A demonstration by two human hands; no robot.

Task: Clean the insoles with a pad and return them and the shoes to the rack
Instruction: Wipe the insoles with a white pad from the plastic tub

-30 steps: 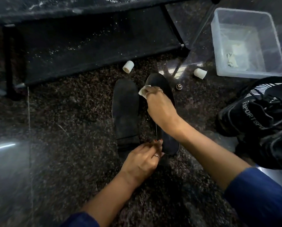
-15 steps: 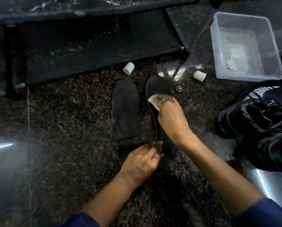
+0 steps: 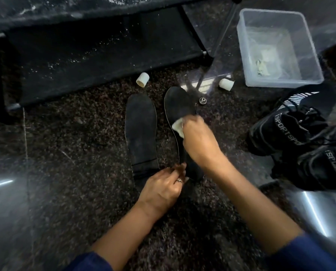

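Observation:
Two black insoles lie side by side on the dark speckled floor. The left insole (image 3: 140,132) lies untouched. On the middle of the right insole (image 3: 178,103) my right hand (image 3: 199,141) presses a white pad (image 3: 178,127). My left hand (image 3: 163,187) pinches the heel end of that right insole and holds it down. A pair of black sport shoes (image 3: 303,141) sits at the right. The black shoe rack (image 3: 89,49) stands across the top, its low shelf bare.
A clear plastic tub (image 3: 276,49) with white pads inside stands at the top right. Two white caps (image 3: 142,79) (image 3: 226,84) and a small metal knob (image 3: 202,100) lie on the floor near the insole tips.
My right hand has slid the pad from the toe of the right insole down to its middle. My left hand stayed at the heel.

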